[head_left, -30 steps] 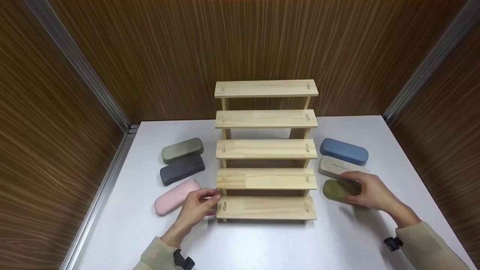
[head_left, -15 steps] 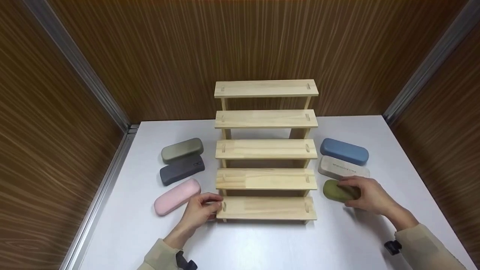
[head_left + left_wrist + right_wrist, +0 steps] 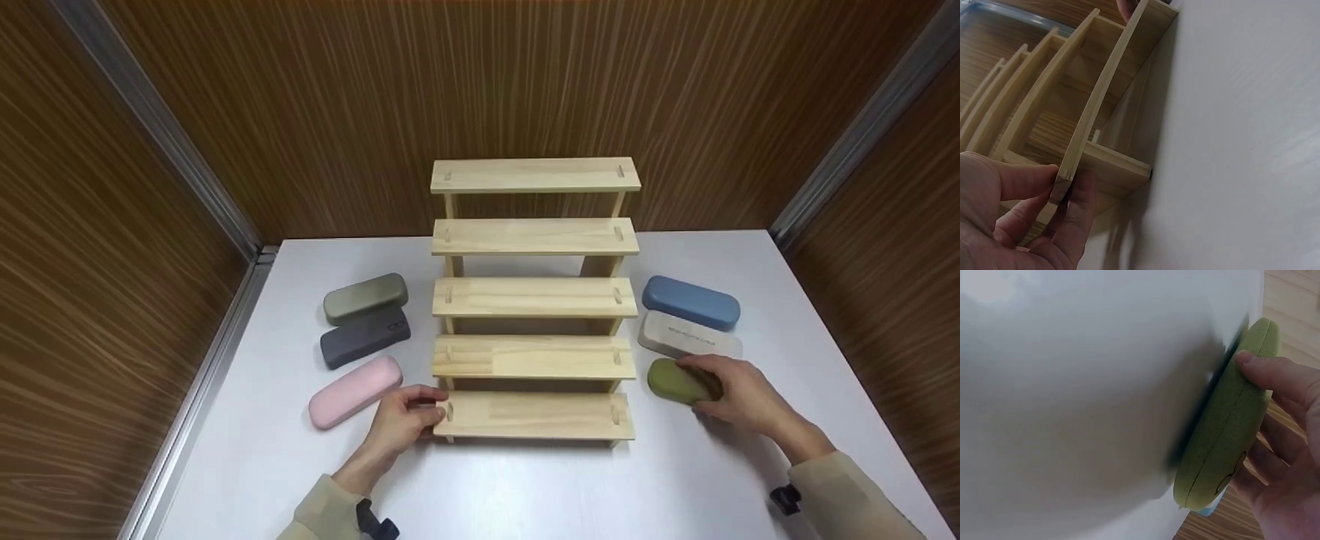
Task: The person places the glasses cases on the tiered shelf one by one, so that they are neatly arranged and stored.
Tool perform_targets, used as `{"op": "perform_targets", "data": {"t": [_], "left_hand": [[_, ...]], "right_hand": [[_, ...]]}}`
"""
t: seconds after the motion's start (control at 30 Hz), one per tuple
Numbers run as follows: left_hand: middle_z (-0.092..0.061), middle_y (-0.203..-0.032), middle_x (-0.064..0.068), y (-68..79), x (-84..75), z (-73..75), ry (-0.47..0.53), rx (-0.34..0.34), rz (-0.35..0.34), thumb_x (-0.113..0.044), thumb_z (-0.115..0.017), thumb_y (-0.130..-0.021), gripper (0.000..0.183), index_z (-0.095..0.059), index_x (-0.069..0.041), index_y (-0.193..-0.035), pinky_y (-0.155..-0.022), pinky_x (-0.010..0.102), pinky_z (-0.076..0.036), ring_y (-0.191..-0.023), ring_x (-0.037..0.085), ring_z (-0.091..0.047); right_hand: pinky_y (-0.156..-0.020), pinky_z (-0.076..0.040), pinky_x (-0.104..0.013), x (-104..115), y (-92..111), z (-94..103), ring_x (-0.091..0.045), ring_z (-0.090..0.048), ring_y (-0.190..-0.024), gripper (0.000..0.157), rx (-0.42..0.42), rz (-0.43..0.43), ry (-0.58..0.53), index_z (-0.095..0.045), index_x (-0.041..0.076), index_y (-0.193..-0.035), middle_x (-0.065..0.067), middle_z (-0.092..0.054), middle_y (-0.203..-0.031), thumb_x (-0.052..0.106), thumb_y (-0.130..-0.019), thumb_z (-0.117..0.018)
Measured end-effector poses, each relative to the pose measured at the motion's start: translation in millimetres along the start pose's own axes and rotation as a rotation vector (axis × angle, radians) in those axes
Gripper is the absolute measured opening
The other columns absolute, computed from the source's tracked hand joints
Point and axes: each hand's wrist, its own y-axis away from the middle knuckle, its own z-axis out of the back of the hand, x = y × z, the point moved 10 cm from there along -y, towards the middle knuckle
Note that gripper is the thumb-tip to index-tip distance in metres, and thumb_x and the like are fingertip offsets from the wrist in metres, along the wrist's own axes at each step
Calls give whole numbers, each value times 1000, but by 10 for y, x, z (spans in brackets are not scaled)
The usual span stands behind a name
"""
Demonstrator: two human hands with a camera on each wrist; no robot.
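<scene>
A five-tier stepped wooden rack (image 3: pixel 534 296) stands on the white table. My left hand (image 3: pixel 396 429) pinches the left end of its lowest shelf board (image 3: pixel 1095 109), thumb on one face and fingers on the other. At the right, my right hand (image 3: pixel 742 394) holds a green glasses case (image 3: pixel 1221 433) across its width, thumb on the near side and fingers on the far side. That case lies close to the tabletop, its right end covered by the hand in the head view. Just behind it is a pale grey glasses case (image 3: pixel 686 336) with lettering.
A blue glasses case (image 3: pixel 690 302) lies behind the grey one. Left of the rack are an olive-grey case (image 3: pixel 365 298), a dark grey case (image 3: pixel 364 339) and a pink case (image 3: pixel 355 392). Brown wood-grain panels (image 3: pixel 525 82) enclose the back and sides of the table (image 3: pixel 517 495).
My left hand has moved right onto the end of the lowest shelf and taken hold of it. The right hand has shifted slightly on the green glasses case, uncovering the grey case's lettering.
</scene>
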Motion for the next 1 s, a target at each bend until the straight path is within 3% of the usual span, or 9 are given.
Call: {"op": "perform_targets", "data": {"t": [0.37,0.53,0.77,1.0], "left_hand": [[-78,-106,12,-1,5,-7,33,8,3,0,-77,-96,32,-74,10,-127,-75,24,-67,-88,13,-74],[-77,-104,10,0,15,-12,45,14,4,1,-76,-96,32,-74,10,-127,-74,26,-68,-86,13,-74],[-74,-104,8,7,41,-14,63,31,31,1,-76,-97,33,-72,9,-129,-78,40,-73,-84,14,-75],[-74,-107,11,10,36,-7,60,27,30,1,-76,-97,33,-72,8,-129,-78,40,-73,-85,15,-76]], "right_hand": [[-99,-63,-44,-12,1,42,-27,-72,-115,66,-13,17,25,-75,11,-142,-14,-79,-137,10,-80,-99],[-97,-62,-42,49,12,111,-26,-72,-114,64,-32,33,32,-76,10,-141,-14,-80,-135,9,-80,-98],[-99,-64,-48,159,19,261,-33,-75,-119,65,-87,85,61,-78,9,-138,-14,-82,-134,6,-76,-100],[-93,-62,-32,246,22,477,-24,-75,-111,65,-159,150,72,-80,12,-134,-10,-84,-127,8,-73,-102]]}}
